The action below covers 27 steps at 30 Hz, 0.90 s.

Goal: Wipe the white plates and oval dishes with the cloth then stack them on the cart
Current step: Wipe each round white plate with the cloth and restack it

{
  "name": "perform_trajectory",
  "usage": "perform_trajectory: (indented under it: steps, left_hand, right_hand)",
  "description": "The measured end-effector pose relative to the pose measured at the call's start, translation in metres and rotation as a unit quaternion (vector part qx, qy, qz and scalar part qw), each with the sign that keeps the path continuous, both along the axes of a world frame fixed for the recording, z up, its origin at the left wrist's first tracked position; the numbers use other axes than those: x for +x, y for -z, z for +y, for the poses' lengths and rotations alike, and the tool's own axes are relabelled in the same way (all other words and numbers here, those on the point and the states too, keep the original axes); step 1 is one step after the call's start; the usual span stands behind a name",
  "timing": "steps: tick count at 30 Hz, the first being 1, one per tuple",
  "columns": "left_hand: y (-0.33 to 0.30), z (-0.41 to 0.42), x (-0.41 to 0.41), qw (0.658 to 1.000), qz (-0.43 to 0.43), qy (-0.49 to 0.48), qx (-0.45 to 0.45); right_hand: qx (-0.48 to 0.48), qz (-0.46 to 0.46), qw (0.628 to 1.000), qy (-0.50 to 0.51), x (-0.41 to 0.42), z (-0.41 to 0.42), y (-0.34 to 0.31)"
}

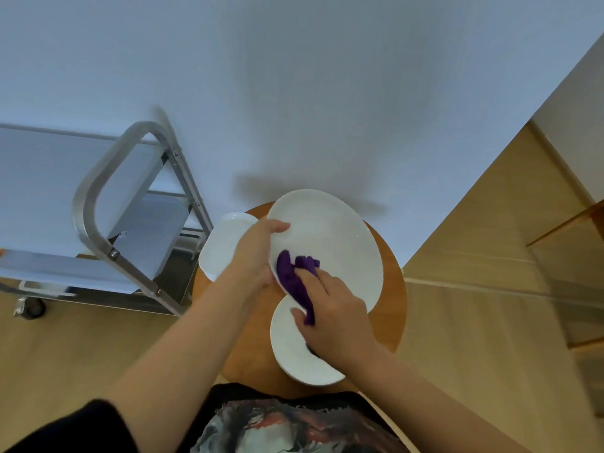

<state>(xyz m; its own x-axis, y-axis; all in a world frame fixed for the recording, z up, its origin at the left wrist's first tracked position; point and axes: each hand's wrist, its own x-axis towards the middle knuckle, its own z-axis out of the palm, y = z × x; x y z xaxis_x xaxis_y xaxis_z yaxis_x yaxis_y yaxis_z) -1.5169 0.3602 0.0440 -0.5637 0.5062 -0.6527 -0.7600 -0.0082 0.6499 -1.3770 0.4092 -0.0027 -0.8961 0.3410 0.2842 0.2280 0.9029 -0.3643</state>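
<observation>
My left hand [255,256] grips the near-left rim of a large white oval dish [340,243], held tilted above a round wooden table [392,289]. My right hand [333,318] presses a purple cloth [294,276] against the dish's lower left part, fingers curled round the cloth. A white plate [294,351] lies on the table under my right wrist. Another white dish [219,246] sits at the table's left edge, partly behind my left hand.
A metal cart [98,204] with white shelves stands to the left, against the white wall. Wooden floor surrounds the table. A wooden door or panel [490,207] is at the right.
</observation>
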Motion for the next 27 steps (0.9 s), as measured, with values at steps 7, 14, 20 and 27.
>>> perform_trajectory:
  steps: [7,14,20,27]
  left_hand:
    - [0.013,-0.010,0.019,0.994,0.063,0.007,0.094]
    - [0.039,-0.035,-0.026,0.977,0.160,0.020,-0.137]
    - [0.046,-0.033,-0.034,0.978,0.165,-0.036,-0.121]
    - [0.041,-0.041,-0.043,0.902,0.381,-0.062,-0.194]
  right_hand:
    - [-0.255,0.008,0.965,0.060,-0.011,0.016,-0.029]
    - [-0.699,0.098,0.706,-0.052,0.006,0.062,-0.046]
    - [-0.801,0.095,0.591,0.006,0.012,0.063,-0.019]
    - [-0.688,0.151,0.661,0.258,-0.002,0.076,-0.022]
